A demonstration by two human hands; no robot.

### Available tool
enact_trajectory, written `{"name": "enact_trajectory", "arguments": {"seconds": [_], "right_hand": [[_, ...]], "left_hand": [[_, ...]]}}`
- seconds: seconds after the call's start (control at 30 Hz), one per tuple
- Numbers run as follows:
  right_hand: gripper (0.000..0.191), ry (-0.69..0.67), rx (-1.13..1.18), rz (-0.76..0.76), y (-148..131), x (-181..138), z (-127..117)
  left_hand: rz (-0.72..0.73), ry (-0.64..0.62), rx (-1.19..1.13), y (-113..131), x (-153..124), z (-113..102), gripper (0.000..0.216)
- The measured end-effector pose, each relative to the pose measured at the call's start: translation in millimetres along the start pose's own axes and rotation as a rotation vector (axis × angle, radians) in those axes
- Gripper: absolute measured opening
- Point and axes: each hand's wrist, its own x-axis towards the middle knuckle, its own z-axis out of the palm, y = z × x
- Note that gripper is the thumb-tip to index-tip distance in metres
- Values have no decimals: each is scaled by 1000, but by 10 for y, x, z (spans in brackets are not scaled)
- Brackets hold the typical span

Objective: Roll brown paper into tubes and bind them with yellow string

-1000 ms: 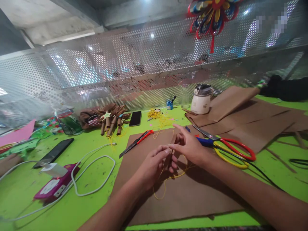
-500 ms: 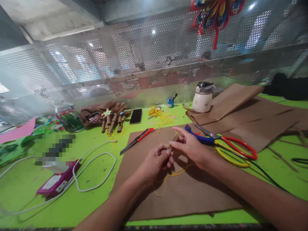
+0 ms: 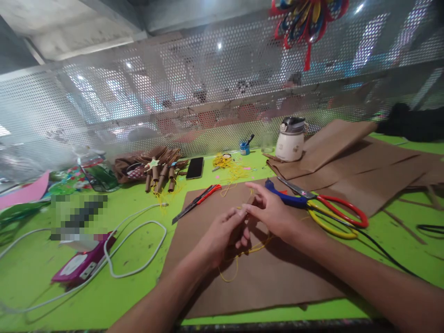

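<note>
Both hands meet above a sheet of brown paper [image 3: 277,286]. My left hand [image 3: 225,233] is closed, its fingertips pinched on thin yellow string. My right hand [image 3: 275,212] pinches the same string against the left fingertips, thumb in front and index finger stretched out. Loops of the yellow string [image 3: 255,250] trail below the hands onto the paper. The fingers hide the pinched part of the string. Left of the hands lies a utility knife [image 3: 197,203] with a red end. Scissors [image 3: 347,208] with red and yellow handles lie to the right, against a blue tool [image 3: 293,200] with a black cord.
Behind the paper are a tangle of yellow string [image 3: 222,160], a phone [image 3: 194,168], rolled brown paper pieces [image 3: 161,173] and a small blue jar [image 3: 244,149]. A white bottle [image 3: 289,144] stands by brown sheets [image 3: 360,171]. A purple power strip [image 3: 83,263] and white cable [image 3: 138,273] lie left.
My right thumb has come in to the left fingertips, and the hands are closer together. The string loop below has shifted slightly. The whole view has moved a little.
</note>
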Motion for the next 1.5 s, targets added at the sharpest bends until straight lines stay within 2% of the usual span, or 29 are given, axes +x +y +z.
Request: {"name": "enact_trajectory", "arguments": {"seconds": [0.2, 0.3, 0.4, 0.53, 0.67, 0.77, 0.97, 1.1, 1.23, 1.5], "right_hand": [[54, -35, 125, 56, -106, -44, 49], [60, -12, 55, 44, -113, -47, 59], [60, 8, -31, 28, -61, -36, 51], [59, 11, 8, -15, 18, -14, 42], [57, 39, 7, -34, 40, 5, 43], [58, 38, 40, -29, -27, -2, 49], [57, 32, 165, 54, -277, -101, 112], [63, 28, 203, 44, -130, -64, 136], [70, -32, 312, 6, 70, 8, 108], [71, -34, 402, -51, 50, 6, 127]], "left_hand": [[86, 90, 93, -5, 8, -34, 27], [84, 105, 107, 15, -9, -28, 26], [54, 68, 58, 21, -25, -17, 23], [3, 1, -97, -13, -30, -35, 24], [4, -26, -92, -54, -12, -72, 29], [-8, 0, -69, -70, 11, -97, 34], [64, 59, -29, -100, 68, -170, 42], [128, 76, 84, -106, 66, -186, 45], [152, 45, 165, -90, 45, -172, 52], [198, -59, 125, -168, 145, -283, 50]]}}
